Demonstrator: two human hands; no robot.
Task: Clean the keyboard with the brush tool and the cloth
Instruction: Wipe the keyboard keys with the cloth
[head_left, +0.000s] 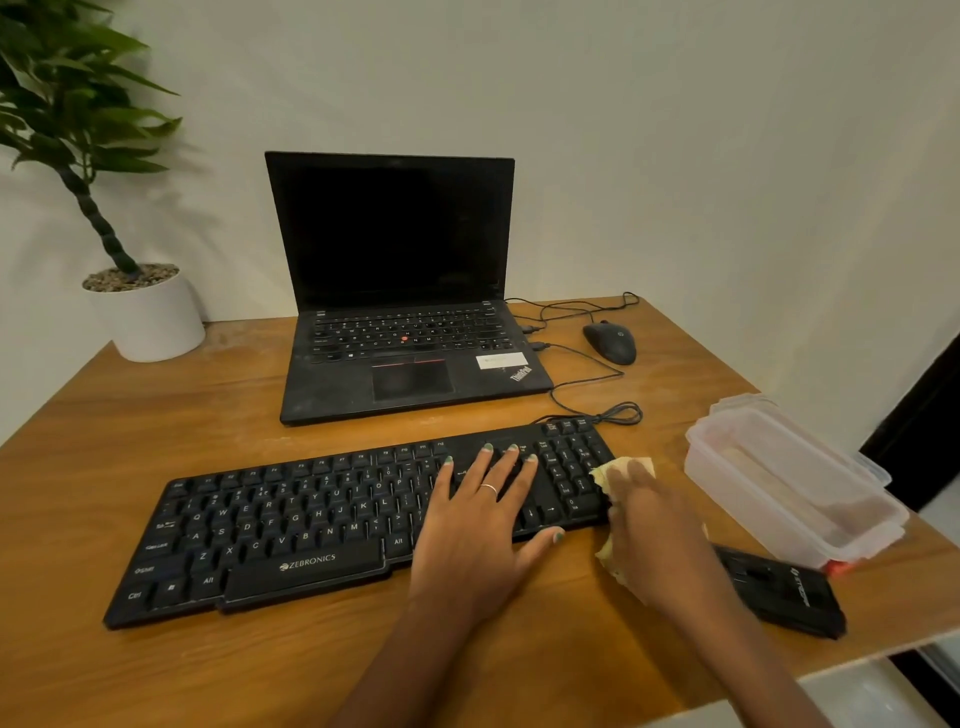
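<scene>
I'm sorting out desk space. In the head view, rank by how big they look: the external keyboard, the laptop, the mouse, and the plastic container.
1. Laptop and keyboard: both look largest. The keyboard lies nearer the camera, so I won't rank them.
2. Plastic container: clearly smaller.
3. Mouse: smallest, though farther away.

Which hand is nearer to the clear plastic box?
The right hand, which holds the cloth at the keyboard's right end, beside the plastic box. The left hand lies flat on the keys, farther away.
</scene>
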